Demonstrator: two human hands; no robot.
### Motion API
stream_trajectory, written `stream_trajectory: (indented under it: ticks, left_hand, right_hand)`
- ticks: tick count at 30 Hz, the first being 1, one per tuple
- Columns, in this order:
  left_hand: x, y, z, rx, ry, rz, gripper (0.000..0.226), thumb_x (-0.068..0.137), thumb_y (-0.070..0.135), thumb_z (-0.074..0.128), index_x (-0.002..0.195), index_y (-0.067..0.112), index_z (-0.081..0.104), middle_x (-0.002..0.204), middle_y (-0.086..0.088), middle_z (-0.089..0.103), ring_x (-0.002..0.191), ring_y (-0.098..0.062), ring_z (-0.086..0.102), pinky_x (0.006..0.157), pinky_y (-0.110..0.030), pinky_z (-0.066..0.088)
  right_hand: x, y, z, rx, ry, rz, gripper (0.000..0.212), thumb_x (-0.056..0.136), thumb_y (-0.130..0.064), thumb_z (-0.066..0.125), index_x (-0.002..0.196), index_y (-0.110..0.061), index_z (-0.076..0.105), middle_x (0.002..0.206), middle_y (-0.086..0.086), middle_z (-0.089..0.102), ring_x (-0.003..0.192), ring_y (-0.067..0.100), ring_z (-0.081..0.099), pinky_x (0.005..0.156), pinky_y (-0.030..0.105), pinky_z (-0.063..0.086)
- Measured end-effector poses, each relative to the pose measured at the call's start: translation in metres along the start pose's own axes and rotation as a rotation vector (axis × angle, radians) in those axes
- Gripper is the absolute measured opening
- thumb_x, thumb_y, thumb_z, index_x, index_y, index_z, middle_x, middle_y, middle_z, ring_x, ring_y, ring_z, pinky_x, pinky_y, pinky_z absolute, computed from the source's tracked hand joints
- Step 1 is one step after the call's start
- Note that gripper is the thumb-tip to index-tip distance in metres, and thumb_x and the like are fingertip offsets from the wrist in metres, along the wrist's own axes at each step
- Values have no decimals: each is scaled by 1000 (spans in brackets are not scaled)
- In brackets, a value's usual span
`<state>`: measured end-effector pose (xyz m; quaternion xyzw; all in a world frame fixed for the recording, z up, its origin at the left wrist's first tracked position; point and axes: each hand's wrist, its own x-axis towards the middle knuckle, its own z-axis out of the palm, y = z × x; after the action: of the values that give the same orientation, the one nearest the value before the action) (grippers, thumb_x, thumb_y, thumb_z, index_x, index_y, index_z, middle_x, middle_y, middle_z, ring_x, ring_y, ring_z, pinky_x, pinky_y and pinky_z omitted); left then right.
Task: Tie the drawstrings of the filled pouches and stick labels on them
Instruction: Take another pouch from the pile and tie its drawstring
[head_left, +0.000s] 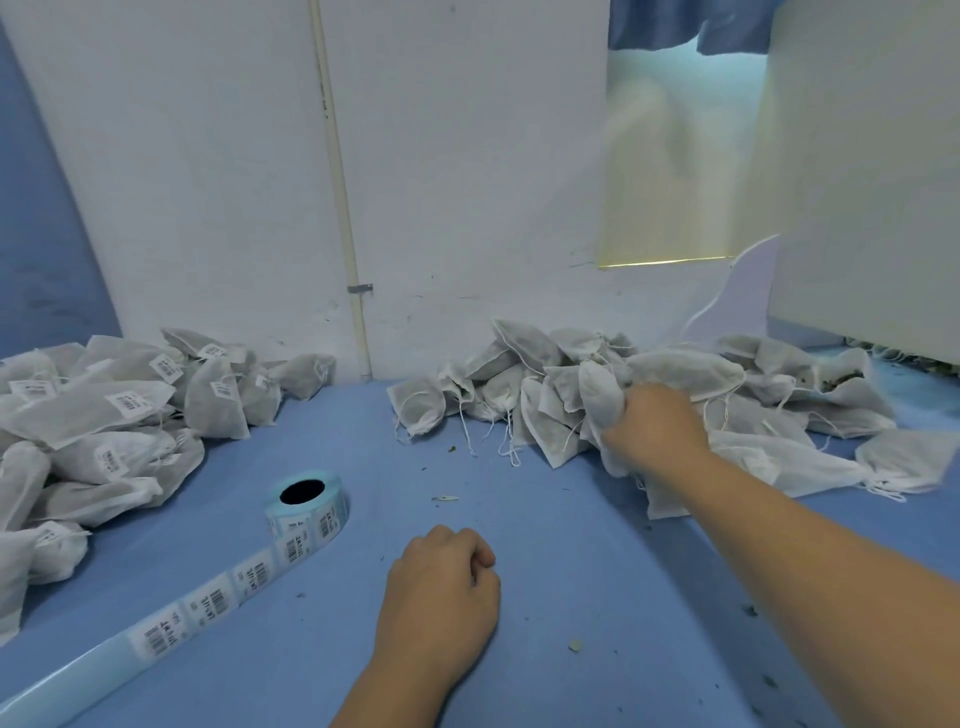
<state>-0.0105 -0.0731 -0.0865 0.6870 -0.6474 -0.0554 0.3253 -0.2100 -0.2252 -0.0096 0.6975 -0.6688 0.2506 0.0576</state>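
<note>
My right hand (654, 426) is reaching into the pile of unlabelled pouches (498, 384) at the back right of the blue tabletop (571, 571), fingers wrapped around one pouch (597, 395) with its white fabric bunched up in my grip. Loose drawstrings hang out all over that pile. My left hand (441, 587) is parked on the tabletop closer to me, curled into a fist with nothing in it as far as I can see. The label roll (306, 499) lies on its side just left of that hand, and its strip of barcode labels (208, 597) trails off toward the bottom left corner. The labelled pouches (104, 405) are heaped on the far left, well apart from the other pile, against the white wall (208, 182). A few green crumbs are scattered around.
</note>
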Motion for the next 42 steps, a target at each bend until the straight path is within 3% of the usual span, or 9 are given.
stream_trajectory:
  ticks: [4,7,10,13,19,25,32,36,42]
  left_hand:
    - [-1,3,-1,-64,56,27,17,96,26,46,107,33,57,96,15,51,95,-3,49,86,-20,40]
    - [-5,13,-4,-374,235,35,15,96,25,54,100,39,52,99,13,53,90,10,51,75,-5,37]
    - [-9,24,-8,-545,352,32,9,92,40,50,100,45,49,107,17,52,98,13,50,78,-5,39]
    - [-14,31,-6,-615,339,39,17,85,45,47,102,45,50,109,19,53,102,12,51,80,-5,38]
    - [-16,34,-7,-650,269,-30,18,90,18,63,99,34,64,103,13,66,96,3,61,84,-13,45]
    - [-16,35,-22,-815,205,-170,16,92,16,63,93,30,71,89,15,72,81,-3,66,67,-12,46]
    - [-21,41,-25,-784,136,-119,22,86,18,73,95,37,69,96,16,70,90,-5,65,76,-17,46]
    - [-23,49,-24,-711,154,-21,26,86,17,73,95,40,67,88,15,66,81,-4,62,69,-11,45]
    - [-21,46,-33,-425,328,102,21,86,21,64,96,40,64,80,17,59,82,7,55,71,-6,38]
  right_hand:
    - [-33,-22,-17,335,6,-21,21,79,-29,62,65,-18,51,77,2,60,80,29,60,58,29,40]
    - [-73,-41,-16,652,-146,36,11,73,-24,66,70,-18,58,69,-5,60,66,17,56,53,27,39]
    - [-118,-54,-6,749,-226,31,22,73,-35,70,77,-16,59,72,-5,62,64,11,54,53,24,38]
    - [-149,-60,0,769,-245,-25,35,72,-47,68,71,-14,55,61,-8,52,55,8,42,49,21,31]
    - [-167,-56,-10,1008,-387,-214,5,73,-18,64,73,-22,67,54,-13,50,51,2,39,50,17,34]
    - [-155,-44,-24,1165,-388,-1,12,84,-15,67,72,-17,70,63,-6,65,55,6,57,58,20,43]
    - [-147,-32,-30,1245,-451,148,32,85,-46,65,112,-30,59,103,-12,66,71,7,71,71,25,52]
    - [-147,-30,-33,1244,-497,47,11,89,-31,65,98,-26,71,89,-5,73,63,11,68,65,24,48]
    - [-142,-24,-35,1187,-442,52,21,93,-22,58,78,-17,73,55,-5,63,44,9,47,48,14,40]
